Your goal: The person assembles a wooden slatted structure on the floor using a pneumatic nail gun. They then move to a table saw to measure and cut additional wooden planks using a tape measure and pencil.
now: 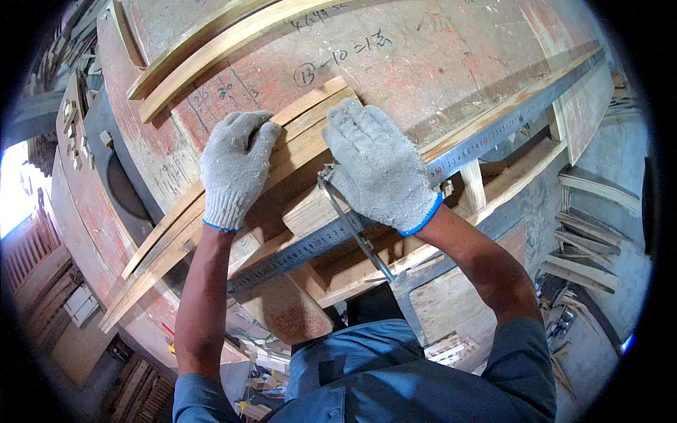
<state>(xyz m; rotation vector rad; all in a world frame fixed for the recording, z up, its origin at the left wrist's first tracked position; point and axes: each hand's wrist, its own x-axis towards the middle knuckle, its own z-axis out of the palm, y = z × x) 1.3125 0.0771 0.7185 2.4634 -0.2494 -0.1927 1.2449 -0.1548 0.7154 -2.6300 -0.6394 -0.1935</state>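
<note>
Both hands wear pale knitted gloves with blue cuff edges. My left hand is closed over a pair of long, slightly curved wooden strips, its thumb bent on the right side; the fingertips are partly hidden. My right hand lies flat with fingers stretched out, its fingertips by the right end of the strips. Beside its thumb is the upper end of a thin metal rod, which slants down across the bench edge. Under the right palm a short wood block shows, partly covered.
A long steel ruler runs along the near edge of the worn, pencil-marked bench top. Two more curved strips lie at the far left. Wooden framing shows below the ruler. Curved wood pieces lie at right.
</note>
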